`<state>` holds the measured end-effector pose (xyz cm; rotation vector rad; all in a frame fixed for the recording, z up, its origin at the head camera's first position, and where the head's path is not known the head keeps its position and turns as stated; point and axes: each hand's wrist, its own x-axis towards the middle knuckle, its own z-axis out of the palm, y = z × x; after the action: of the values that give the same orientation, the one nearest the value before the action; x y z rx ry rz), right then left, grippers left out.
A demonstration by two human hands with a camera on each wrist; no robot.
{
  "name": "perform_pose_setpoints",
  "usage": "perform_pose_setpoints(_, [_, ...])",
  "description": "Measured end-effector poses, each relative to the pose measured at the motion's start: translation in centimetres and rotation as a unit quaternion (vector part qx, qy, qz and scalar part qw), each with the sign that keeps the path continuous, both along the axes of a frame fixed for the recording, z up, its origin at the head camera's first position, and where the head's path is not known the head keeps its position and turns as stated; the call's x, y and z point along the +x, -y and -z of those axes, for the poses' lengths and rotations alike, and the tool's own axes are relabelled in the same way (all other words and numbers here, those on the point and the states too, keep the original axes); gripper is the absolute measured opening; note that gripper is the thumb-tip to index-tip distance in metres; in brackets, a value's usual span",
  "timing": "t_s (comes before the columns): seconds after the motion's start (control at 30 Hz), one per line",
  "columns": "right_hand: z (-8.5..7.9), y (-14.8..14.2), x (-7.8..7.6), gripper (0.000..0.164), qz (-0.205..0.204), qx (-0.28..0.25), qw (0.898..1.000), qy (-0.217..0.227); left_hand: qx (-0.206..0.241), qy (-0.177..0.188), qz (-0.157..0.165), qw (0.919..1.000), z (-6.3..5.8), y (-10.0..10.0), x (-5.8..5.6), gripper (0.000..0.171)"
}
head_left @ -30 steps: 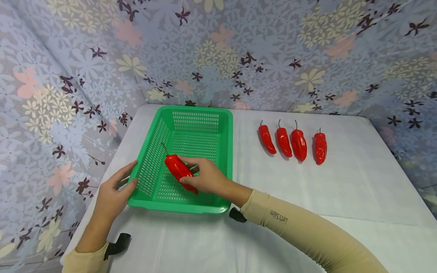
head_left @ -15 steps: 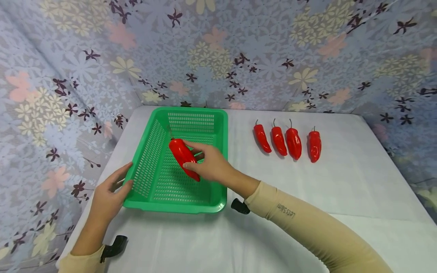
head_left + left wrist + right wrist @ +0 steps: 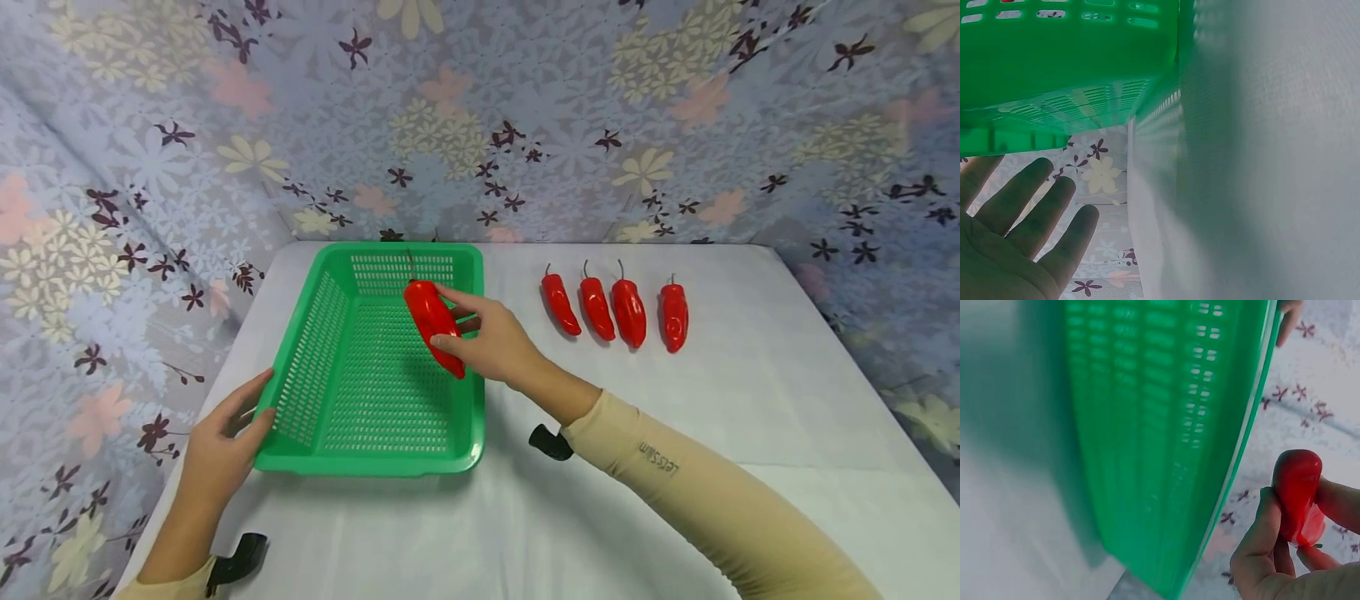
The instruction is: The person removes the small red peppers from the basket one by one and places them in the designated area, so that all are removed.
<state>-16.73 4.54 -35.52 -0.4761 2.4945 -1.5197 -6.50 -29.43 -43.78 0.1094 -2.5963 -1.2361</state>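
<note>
My right hand (image 3: pixel 491 337) pinches a red chili pepper (image 3: pixel 433 325) between thumb and fingers, stem pointing away from me. In the head view the pepper overlaps the right part of a green plastic basket (image 3: pixel 375 463); the right wrist view has the pepper (image 3: pixel 1299 494) above the level of the basket's rim (image 3: pixel 1249 425). At the basket's left side is my left hand (image 3: pixel 225 442), its fingers and thumb lying against the rim. In the left wrist view the fingers of that hand (image 3: pixel 1029 219) are spread and fairly straight, close by the basket wall (image 3: pixel 1066 69).
Several more red peppers, among them one (image 3: pixel 561 304) nearest the basket and one (image 3: pixel 674 317) farthest right, lie in a row on the white-covered table (image 3: pixel 637 450). A flower-patterned cloth (image 3: pixel 480 125) hangs behind and at the sides.
My right hand has moved up and to the right with the pepper, from over the basket's middle to near its right rim. The left hand has stayed at the basket's left rim.
</note>
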Motion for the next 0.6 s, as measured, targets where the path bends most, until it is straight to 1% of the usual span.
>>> perform_pose_setpoints(0.23, [-0.2,-3.0,-0.8,0.069,0.039,0.008,0.999,-0.010,-0.001,-0.003,-0.012,0.9999,-0.1,0.2,-0.1,0.047])
perform_pose_setpoints(0.33, [-0.1,-4.6,-1.2,0.069,0.061,0.014,0.998,-0.009,0.000,0.000,-0.012,0.9999,-0.2,0.1,-0.1,0.048])
perform_pose_setpoints(0.5, [0.0,-7.5,-1.5,0.071,0.097,0.028,0.995,0.008,0.002,0.006,-0.011,0.9999,0.0,0.1,-0.1,0.048])
perform_pose_setpoints(0.6, [0.3,-9.3,-1.6,0.072,0.120,0.036,0.992,0.022,0.003,0.001,-0.010,0.9999,0.2,0.3,0.1,0.048])
